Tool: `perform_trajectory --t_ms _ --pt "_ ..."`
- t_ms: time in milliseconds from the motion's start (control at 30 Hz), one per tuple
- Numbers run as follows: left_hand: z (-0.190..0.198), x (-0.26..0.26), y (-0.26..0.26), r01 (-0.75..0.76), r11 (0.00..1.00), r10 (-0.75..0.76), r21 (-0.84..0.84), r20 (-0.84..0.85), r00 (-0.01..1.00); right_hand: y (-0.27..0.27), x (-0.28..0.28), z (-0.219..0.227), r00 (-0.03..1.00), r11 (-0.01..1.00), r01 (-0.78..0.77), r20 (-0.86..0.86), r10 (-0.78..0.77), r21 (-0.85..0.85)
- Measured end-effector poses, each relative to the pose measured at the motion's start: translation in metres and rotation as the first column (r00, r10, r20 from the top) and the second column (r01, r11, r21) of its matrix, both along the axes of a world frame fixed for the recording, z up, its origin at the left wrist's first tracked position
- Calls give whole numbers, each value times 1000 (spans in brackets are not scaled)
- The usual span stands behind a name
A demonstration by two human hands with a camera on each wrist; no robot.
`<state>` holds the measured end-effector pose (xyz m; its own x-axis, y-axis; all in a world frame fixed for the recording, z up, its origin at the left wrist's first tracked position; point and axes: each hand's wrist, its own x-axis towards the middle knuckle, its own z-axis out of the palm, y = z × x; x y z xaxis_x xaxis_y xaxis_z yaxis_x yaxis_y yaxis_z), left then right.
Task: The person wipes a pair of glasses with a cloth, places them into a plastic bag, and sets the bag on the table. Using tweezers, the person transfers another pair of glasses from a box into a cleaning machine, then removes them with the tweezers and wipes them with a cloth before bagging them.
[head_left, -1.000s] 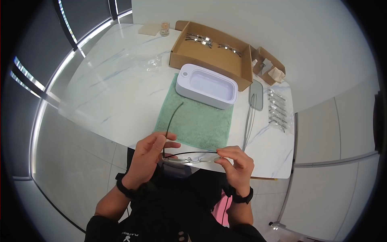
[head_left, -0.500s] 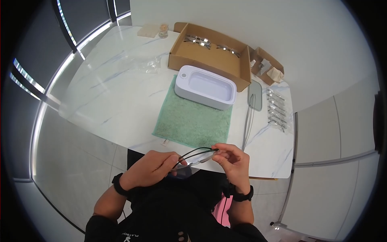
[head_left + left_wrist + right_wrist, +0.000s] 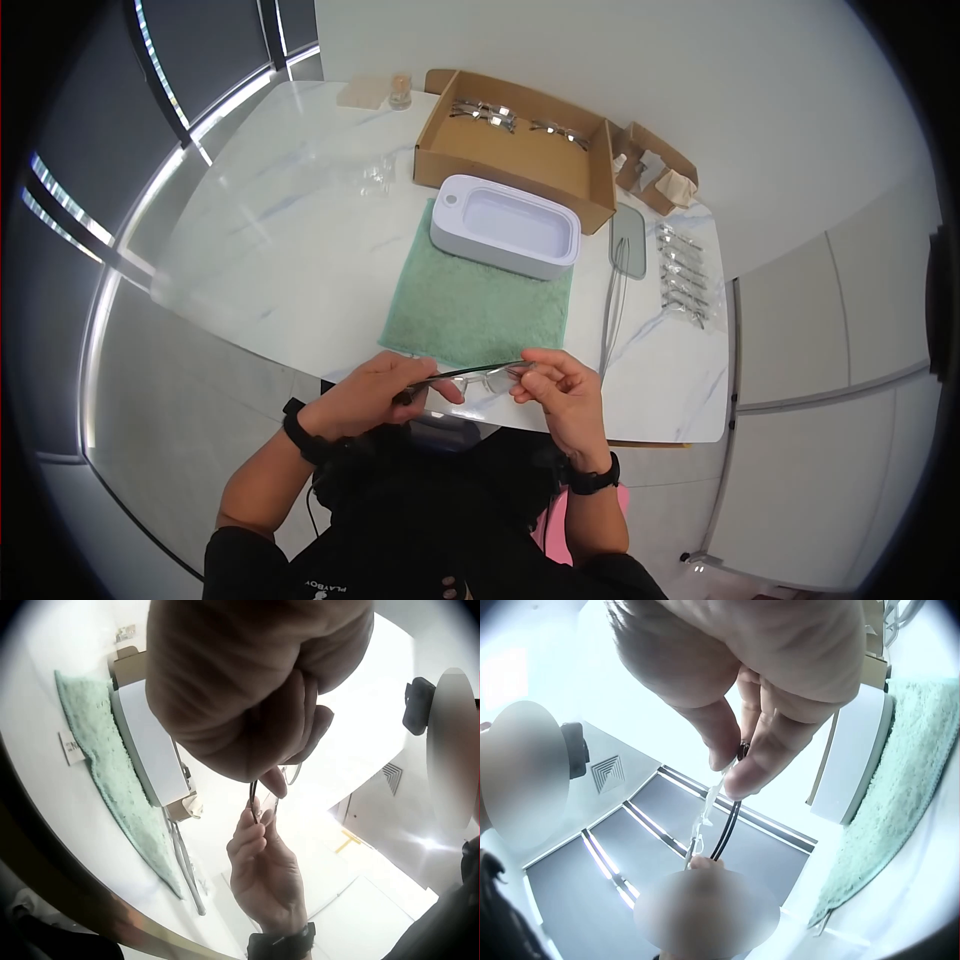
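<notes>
A pair of glasses [image 3: 470,380] with dark, thin temples is held between both hands over the table's front edge. At its left end, my left hand [image 3: 370,395] grips it, fingers curled round the frame and temple. My right hand [image 3: 566,402] pinches the other end between thumb and fingers. The two temples [image 3: 727,831] run close together in the right wrist view, from the right fingertips toward the other hand. In the left wrist view the left hand [image 3: 255,690] hides much of the frame.
A lavender cleaner basin [image 3: 505,228] stands on a green towel [image 3: 470,310]. Behind it is a cardboard box [image 3: 515,150] with several glasses. To the right lie tweezers [image 3: 614,310], a grey lid [image 3: 628,242] and bagged glasses [image 3: 683,275]; a small box [image 3: 655,165] holds tissues.
The temples have swung from spread apart to lying close together along the frame. My left hand turned over the left end, while my right hand shifted slightly left. The view tilted a little.
</notes>
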<state>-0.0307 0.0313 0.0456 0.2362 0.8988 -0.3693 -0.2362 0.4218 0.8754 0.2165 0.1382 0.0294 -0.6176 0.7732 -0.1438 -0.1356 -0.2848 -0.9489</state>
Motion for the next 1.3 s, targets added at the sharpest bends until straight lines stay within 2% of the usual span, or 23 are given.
perform_trajectory --t_ms 133,400,500,633,700,733,800,900,933,967,1000,1033,1067,1133,1167,1233,1300 --pt "-3 -6 8 -29 999 31 -26 88 996 1 -3 -3 999 999 36 -41 -36 -12" --pt "7 -9 17 -56 968 100 -243 174 980 0 -2 1 997 996 58 -50 -61 -70" --pt "8 -12 18 -21 982 50 -188 149 988 0 -3 1 998 995 58 -34 -61 -84" --pt "19 -19 20 -27 993 33 -115 51 998 -1 -1 -3 998 997 50 -26 -52 -62" --pt "30 -27 24 9 998 -25 -59 -277 960 -1 0 -2 995 995 93 -38 -94 -36" --pt "34 -34 28 3 998 -20 -62 -286 958 -1 2 -2 990 992 117 -70 -120 -39" --pt "43 -58 39 1 984 102 177 -570 815 1 7 -2 986 989 143 -80 -146 -42" --pt "62 -102 64 -69 946 276 317 -674 685 1 14 2 978 981 191 -73 -193 -45" --pt "63 -116 74 -47 894 384 445 -710 590 1 15 2 976 977 211 -55 -212 -36" --pt "61 -132 84 -46 895 385 445 -714 585 1 17 1 972 973 231 -36 -232 -27" --pt "56 -148 96 50 888 414 457 -843 344 1 18 0 972 973 228 -43 -229 -28" --pt "48 -161 105 146 885 436 442 -897 75 0 20 -2 970 971 238 -41 -239 -25" --pt "36 -172 112 148 885 436 442 -897 68 0 21 -2 968 968 249 -39 -250 -22" --pt "16 -187 124 352 873 399 338 -910 -113 0 23 -2 966 967 252 -55 -253 -27" --pt "9 -190 130 359 871 398 335 -910 -119 0 24 -2 964 966 256 -64 -258 -33" --pt "7 -185 140 337 914 287 225 -947 -146 0 26 -3 960 962 270 -67 -271 -28" --pt "6 -185 149 326 925 249 196 -959 -132 -1 29 -2 956 958 285 -65 -286 -26"
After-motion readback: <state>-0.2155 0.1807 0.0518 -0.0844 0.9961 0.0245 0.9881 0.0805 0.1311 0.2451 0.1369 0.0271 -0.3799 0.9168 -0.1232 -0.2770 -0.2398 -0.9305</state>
